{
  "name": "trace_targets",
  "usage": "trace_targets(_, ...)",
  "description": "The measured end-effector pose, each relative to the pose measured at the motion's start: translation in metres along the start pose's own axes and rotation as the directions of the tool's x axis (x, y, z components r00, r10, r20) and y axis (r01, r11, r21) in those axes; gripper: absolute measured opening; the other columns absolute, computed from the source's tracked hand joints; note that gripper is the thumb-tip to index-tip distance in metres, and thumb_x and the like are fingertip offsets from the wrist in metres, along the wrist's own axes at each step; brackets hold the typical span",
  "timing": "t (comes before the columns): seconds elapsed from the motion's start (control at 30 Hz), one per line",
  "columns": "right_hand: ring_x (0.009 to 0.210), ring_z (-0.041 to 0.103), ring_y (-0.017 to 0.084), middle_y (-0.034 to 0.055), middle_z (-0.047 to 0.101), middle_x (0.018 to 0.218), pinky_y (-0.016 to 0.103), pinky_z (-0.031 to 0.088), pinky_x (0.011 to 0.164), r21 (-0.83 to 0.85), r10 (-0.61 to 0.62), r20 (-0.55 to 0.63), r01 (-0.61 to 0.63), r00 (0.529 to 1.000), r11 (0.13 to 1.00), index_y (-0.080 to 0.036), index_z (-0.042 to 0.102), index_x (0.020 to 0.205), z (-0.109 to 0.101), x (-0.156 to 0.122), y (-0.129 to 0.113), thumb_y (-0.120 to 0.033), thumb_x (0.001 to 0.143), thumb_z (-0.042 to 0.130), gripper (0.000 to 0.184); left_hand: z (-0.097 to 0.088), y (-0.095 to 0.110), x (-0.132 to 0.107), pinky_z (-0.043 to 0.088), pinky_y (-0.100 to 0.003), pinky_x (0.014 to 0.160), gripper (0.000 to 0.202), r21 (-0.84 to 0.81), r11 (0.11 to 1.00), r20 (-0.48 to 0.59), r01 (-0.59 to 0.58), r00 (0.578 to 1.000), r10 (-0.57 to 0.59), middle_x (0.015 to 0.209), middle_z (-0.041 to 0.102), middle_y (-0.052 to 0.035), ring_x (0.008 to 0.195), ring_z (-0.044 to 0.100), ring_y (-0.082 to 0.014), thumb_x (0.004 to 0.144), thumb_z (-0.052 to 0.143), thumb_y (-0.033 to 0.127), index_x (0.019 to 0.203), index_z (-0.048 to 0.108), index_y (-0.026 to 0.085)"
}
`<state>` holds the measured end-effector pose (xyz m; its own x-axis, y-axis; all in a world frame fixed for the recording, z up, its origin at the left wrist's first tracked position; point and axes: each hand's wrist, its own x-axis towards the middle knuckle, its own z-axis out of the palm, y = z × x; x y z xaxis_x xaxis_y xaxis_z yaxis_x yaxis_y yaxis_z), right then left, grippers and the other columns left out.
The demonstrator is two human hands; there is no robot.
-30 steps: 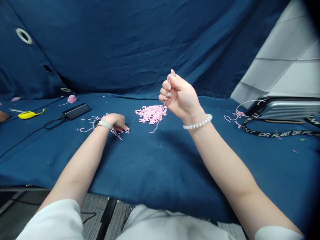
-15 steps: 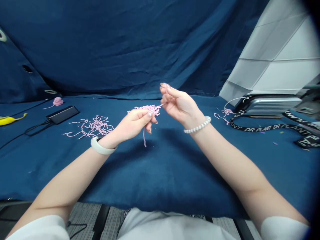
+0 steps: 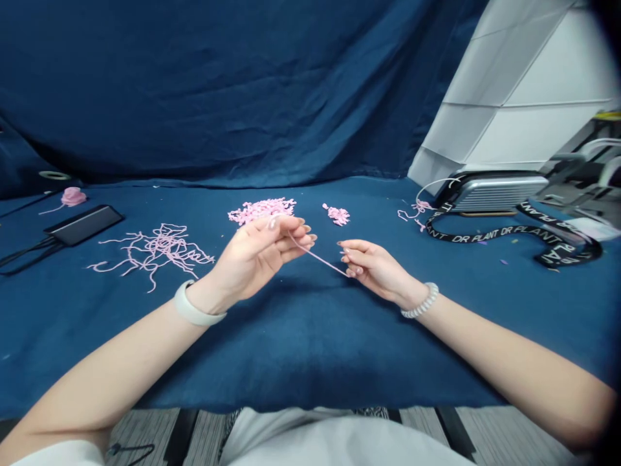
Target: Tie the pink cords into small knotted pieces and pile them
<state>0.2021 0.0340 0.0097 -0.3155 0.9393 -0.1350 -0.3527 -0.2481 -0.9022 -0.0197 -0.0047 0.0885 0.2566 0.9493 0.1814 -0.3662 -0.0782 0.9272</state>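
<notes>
The left hand (image 3: 255,259) and right hand (image 3: 376,272) are pinched on a pink yarn strand (image 3: 317,255), which is drawn taut between them, its length slanting down rightward above the blue cloth (image 3: 310,362). A heap of pink yarn pieces (image 3: 262,210) is left beyond, nearer the left hand.

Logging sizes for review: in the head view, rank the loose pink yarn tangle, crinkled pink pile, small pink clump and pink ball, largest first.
1. Loose pink yarn tangle
2. Crinkled pink pile
3. Small pink clump and pink ball: they look alike, and the ball sits farther off, so unsure.
</notes>
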Motion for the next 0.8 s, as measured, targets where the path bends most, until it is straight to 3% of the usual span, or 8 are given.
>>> trace_targets(0.07,0.050,0.048,0.004,-0.0004,0.062,0.069,0.018,0.042,0.050,-0.008,0.016,0.011,-0.016,1.000,1.000,-0.017,0.066,0.094,-0.003,-0.001,0.004,-0.016,0.067,0.072,0.027,-0.002,-0.006,0.003,0.051,-0.037,0.089,0.017,-0.062,0.998,-0.020,-0.008,1.000,0.007,0.090,0.068,-0.0041,0.086,0.066,-0.0168,0.080,0.062,0.032,0.087,0.068,0.017)
trace_targets(0.27,0.054,0.052,0.006,0.0005,0.063,0.071,0.019,0.044,0.052,0.012,0.070,0.068,-0.071,0.995,0.997,-0.017,0.067,0.096,0.000,-0.003,0.009,-0.014,0.069,0.070,0.028,-0.018,-0.008,0.022,0.053,-0.026,0.081,0.010,-0.002,0.986,-0.301,-0.164,0.941,0.156,0.093,0.067,-0.0018,0.079,0.064,-0.0093,0.079,0.064,0.021,0.089,0.065,0.018)
trace_targets(0.4,0.054,0.052,0.005,-0.0001,0.062,0.070,0.020,0.048,0.056,0.039,0.075,0.046,-0.077,0.996,0.996,-0.016,0.067,0.095,0.001,-0.002,0.011,-0.013,0.071,0.068,0.024,-0.029,-0.008,0.031,0.054,-0.022,0.074,0.012,0.035,0.983,-0.355,-0.180,0.917,0.181,0.089,0.068,-0.0017,0.072,0.063,-0.0075,0.078,0.065,0.020,0.090,0.064,0.018)
trace_targets(0.57,0.055,0.053,0.006,-0.0001,0.062,0.069,0.021,0.050,0.058,0.043,0.101,0.031,-0.102,0.994,0.994,-0.016,0.066,0.097,-0.003,-0.001,0.011,-0.011,0.074,0.065,0.023,-0.036,-0.006,0.038,0.052,-0.016,0.060,0.015,-0.025,0.991,-0.404,-0.135,0.908,0.113,0.076,0.066,-0.0009,0.052,0.056,-0.0035,0.080,0.062,0.014,0.094,0.061,0.016)
trace_targets(0.7,0.054,0.053,0.005,-0.0003,0.062,0.070,0.023,0.053,0.064,0.067,0.065,0.024,-0.067,0.998,0.995,-0.016,0.065,0.097,-0.006,0.001,0.009,-0.008,0.074,0.065,0.024,-0.046,0.001,0.045,0.054,-0.016,0.065,0.006,-0.075,0.991,-0.430,-0.111,0.900,0.068,0.080,0.067,-0.0027,0.059,0.060,-0.0041,0.085,0.054,0.010,0.085,0.058,0.015)
trace_targets(0.8,0.058,0.056,0.006,0.0016,0.064,0.075,0.025,0.054,0.070,0.079,0.057,-0.034,-0.054,0.998,0.995,-0.015,0.064,0.097,-0.009,0.004,0.006,-0.006,0.074,0.064,0.025,-0.055,0.008,0.049,0.054,-0.015,0.069,0.011,-0.093,0.995,-0.431,-0.028,0.902,-0.015,0.074,0.066,-0.0013,0.062,0.062,-0.0045,0.088,0.050,0.012,0.083,0.060,0.014)
